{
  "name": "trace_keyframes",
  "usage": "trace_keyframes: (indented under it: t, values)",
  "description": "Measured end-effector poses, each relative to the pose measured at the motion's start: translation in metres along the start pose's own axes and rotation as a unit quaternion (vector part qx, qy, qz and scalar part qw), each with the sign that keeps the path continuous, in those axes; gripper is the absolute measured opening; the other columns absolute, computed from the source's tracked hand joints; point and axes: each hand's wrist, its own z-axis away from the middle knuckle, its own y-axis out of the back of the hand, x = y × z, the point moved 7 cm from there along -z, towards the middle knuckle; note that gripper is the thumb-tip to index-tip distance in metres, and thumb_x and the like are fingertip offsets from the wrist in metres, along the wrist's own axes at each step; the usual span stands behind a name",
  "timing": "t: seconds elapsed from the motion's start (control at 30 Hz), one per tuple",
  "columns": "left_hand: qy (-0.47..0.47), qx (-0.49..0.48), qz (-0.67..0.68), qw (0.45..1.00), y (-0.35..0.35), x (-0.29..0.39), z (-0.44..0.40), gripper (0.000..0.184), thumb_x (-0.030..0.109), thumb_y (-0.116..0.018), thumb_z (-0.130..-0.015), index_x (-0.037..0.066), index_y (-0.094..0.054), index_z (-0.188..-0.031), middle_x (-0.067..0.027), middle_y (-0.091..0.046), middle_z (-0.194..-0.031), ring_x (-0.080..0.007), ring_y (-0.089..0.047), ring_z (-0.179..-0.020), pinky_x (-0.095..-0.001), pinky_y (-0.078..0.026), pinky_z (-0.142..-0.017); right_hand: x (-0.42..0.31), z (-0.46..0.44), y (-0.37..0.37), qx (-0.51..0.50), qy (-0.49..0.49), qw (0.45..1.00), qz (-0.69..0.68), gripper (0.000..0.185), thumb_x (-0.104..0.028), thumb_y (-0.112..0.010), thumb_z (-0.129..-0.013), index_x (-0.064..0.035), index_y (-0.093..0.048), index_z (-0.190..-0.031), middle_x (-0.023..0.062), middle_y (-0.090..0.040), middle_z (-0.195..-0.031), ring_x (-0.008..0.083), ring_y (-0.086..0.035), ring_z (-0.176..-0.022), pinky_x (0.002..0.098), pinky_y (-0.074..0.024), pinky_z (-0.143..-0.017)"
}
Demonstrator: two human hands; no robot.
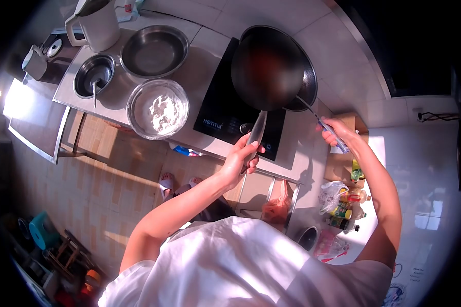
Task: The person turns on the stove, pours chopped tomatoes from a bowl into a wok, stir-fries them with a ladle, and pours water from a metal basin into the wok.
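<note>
My left hand [245,157] is closed around the grey handle of a dark round pan or lid [266,71], whose surface is blurred and reddish in the middle. This round piece covers much of a black wok [308,77] on the black induction cooktop [212,105]. In my right hand [338,134] is the bluish, see-through handle of a metal utensil [306,104]. The utensil's shaft slants up to the wok's right side, and its far end is hidden behind the round piece.
Left of the cooktop are a bowl of white powder [159,110], a wide metal basin [154,51], a small metal bowl with a spoon [87,82] and a white pitcher [98,25]. Bottles [346,210] stand at the right. The counter's front edge is near my left hand.
</note>
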Motion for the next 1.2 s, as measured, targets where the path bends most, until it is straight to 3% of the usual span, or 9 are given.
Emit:
trace_keyframes:
  t: [0.5,0.63,0.73,0.83,0.87,0.93,0.97,1.2]
  values:
    - [-0.01,-0.013,-0.005,1.0,-0.001,-0.001,0.0,0.02,0.018,-0.05,-0.088,0.01,-0.041,-0.104,-0.0016,-0.05,-0.084,-0.003,-0.038,-0.049,-0.0149,-0.028,-0.037,0.017,-0.007,0.009,0.01,-0.056,0.998,0.037,0.037,-0.04,-0.032,-0.093,-0.0037,-0.042,-0.089,-0.0027,-0.034,-0.05,0.0052,-0.028,-0.037,0.0213,-0.026,-0.033]
    - [-0.009,-0.01,-0.011,1.0,-0.003,0.001,0.001,0.018,0.018,-0.049,-0.088,0.01,-0.041,-0.101,-0.0013,-0.05,-0.083,-0.0027,-0.037,-0.048,-0.0148,-0.027,-0.036,0.003,-0.008,0.02,0.087,0.038,0.973,0.212,0.038,-0.041,-0.033,-0.092,-0.0039,-0.041,-0.084,-0.0014,-0.037,-0.05,0.0075,-0.033,-0.035,0.0247,-0.0291,-0.031]
    - [-0.007,-0.002,-0.024,1.0,-0.004,0.004,0.002,0.016,0.019,-0.049,-0.088,0.009,-0.041,-0.099,-0.0011,-0.05,-0.083,-0.0026,-0.037,-0.048,-0.0145,-0.027,-0.036,-0.006,0.002,0.026,0.165,0.101,0.946,0.259,0.038,-0.039,-0.033,-0.092,-0.0047,-0.042,-0.08,-0.0017,-0.036,-0.051,0.0068,-0.032,-0.036,0.0232,-0.0283,-0.031]
    - [-0.007,-0.002,-0.03,1.0,-0.003,0.005,0.002,0.016,0.019,-0.048,-0.088,0.009,-0.041,-0.1,-0.001,-0.05,-0.083,-0.003,-0.038,-0.049,-0.0152,-0.027,-0.036,-0.012,0.028,0.024,0.209,0.131,0.908,0.338,0.039,-0.038,-0.039,-0.091,-0.0019,-0.046,-0.079,0.0074,-0.048,-0.053,0.0186,-0.046,-0.038,0.0319,-0.038,-0.036]
    - [-0.006,-0.005,-0.033,0.999,-0.002,0.005,0.001,0.017,0.018,-0.048,-0.088,0.01,-0.042,-0.102,-0.0008,-0.05,-0.083,-0.0034,-0.038,-0.049,-0.016,-0.027,-0.037,-0.02,0.036,0.025,0.267,0.203,0.835,0.435,0.038,-0.037,-0.042,-0.089,-0.0008,-0.047,-0.08,0.0121,-0.051,-0.056,0.0241,-0.05,-0.043,0.0359,-0.0405,-0.041]
    - [-0.002,-0.005,-0.033,0.999,0.0,0.002,-0.001,0.018,0.018,-0.048,-0.088,0.011,-0.042,-0.103,-0.0007,-0.05,-0.083,-0.0038,-0.039,-0.049,-0.0167,-0.027,-0.038,-0.024,0.053,0.017,0.363,0.326,0.634,0.6,0.038,-0.036,-0.048,-0.087,0.0014,-0.049,-0.082,0.0214,-0.057,-0.064,0.0351,-0.057,-0.054,0.0438,-0.0454,-0.051]
    - [0.001,-0.003,-0.031,1.0,0.001,0.002,-0.001,0.018,0.018,-0.048,-0.088,0.011,-0.042,-0.103,-0.0006,-0.05,-0.083,-0.0039,-0.038,-0.049,-0.0167,-0.027,-0.038,-0.022,0.056,0.015,0.363,0.259,0.69,0.57,0.036,-0.032,-0.054,-0.084,0.0027,-0.05,-0.09,0.0278,-0.058,-0.073,0.0428,-0.058,-0.071,0.0505,-0.0449,-0.064]
    - [-0.002,-0.003,-0.033,0.999,-0.001,0.003,0.0,0.016,0.018,-0.049,-0.088,0.011,-0.043,-0.101,-0.0009,-0.051,-0.082,-0.0039,-0.039,-0.049,-0.0165,-0.027,-0.037,-0.003,0.057,0.015,0.374,0.255,0.616,0.645,0.028,-0.025,-0.054,-0.084,0.0007,-0.048,-0.093,0.022,-0.058,-0.063,0.0403,-0.059,-0.065,0.0475,-0.0471,-0.058]
